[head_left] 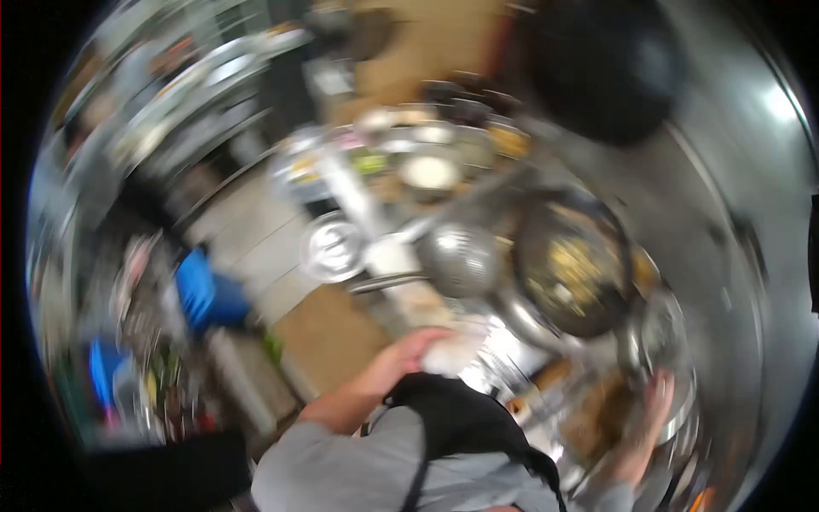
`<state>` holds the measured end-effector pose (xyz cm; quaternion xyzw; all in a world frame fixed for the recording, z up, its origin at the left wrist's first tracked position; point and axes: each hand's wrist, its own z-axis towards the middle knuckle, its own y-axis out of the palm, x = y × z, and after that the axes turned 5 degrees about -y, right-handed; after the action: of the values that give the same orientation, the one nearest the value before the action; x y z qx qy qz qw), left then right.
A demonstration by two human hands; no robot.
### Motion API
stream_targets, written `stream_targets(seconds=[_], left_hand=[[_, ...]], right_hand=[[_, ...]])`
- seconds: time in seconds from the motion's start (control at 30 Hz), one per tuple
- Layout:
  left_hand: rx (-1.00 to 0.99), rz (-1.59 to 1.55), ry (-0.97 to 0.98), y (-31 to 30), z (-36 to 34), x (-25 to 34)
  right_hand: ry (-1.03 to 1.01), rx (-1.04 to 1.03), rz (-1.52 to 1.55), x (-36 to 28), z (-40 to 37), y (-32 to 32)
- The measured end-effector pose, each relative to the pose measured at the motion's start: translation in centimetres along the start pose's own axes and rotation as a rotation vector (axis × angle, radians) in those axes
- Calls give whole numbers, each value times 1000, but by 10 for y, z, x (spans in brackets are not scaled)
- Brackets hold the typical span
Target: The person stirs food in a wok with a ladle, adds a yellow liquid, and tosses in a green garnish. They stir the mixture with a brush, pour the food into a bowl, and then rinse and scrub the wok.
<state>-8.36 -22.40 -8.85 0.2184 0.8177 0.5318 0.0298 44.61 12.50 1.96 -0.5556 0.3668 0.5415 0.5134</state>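
Motion blur smears the whole view. At the front of my apron, my left hand (423,345) is closed on a white, cloth-like bundle (457,355). My right hand (658,399) reaches out to the right, at the edge of round metal cookware (668,328). Its fingers are too smeared to show whether they grip or only touch. Ahead, a wok (576,264) holds pale yellow food pieces (573,269). To its left lies a perforated metal strainer (461,258), its handle pointing left.
Bowls of ingredients (431,173) stand beyond the strainer. A large dark wok (601,68) is at the upper right, by the steel wall (725,145). A round metal container (333,247) and a blue object (205,290) are left. Another person (94,162) is far left.
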Motion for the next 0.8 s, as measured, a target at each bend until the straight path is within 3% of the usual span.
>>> stream_targets(seconds=[0.03,0.07,0.1,0.23,0.27,0.33,0.4,0.5,0.53,0.6,0.8], left_hand=[[-104,-11,-34,-25,10,-1],[66,52,-3,-20,4,1],[25,14,-19,-3,-3,7],[104,40,-33,-3,1,14],[108,54,-52,-2,4,18],[108,122,-46,6,15,24],[109,216,-10,7,20,27],[168,134,-112,6,36,34],[182,159,-96,17,37,34],[134,194,-120,22,50,31],[129,392,-38,100,97,12]], right_hand=[[-58,263,-334,-42,-7,45],[75,193,435,-8,23,-6],[284,275,1173,24,52,-55],[519,338,1489,-46,29,-14],[556,268,1563,-61,24,-9],[526,358,1496,-93,10,6],[477,335,1499,-123,-10,26],[453,209,1521,-156,-44,52],[433,270,1441,-169,-56,62],[427,190,1552,-185,-88,81],[526,280,1478,-214,-181,127]])
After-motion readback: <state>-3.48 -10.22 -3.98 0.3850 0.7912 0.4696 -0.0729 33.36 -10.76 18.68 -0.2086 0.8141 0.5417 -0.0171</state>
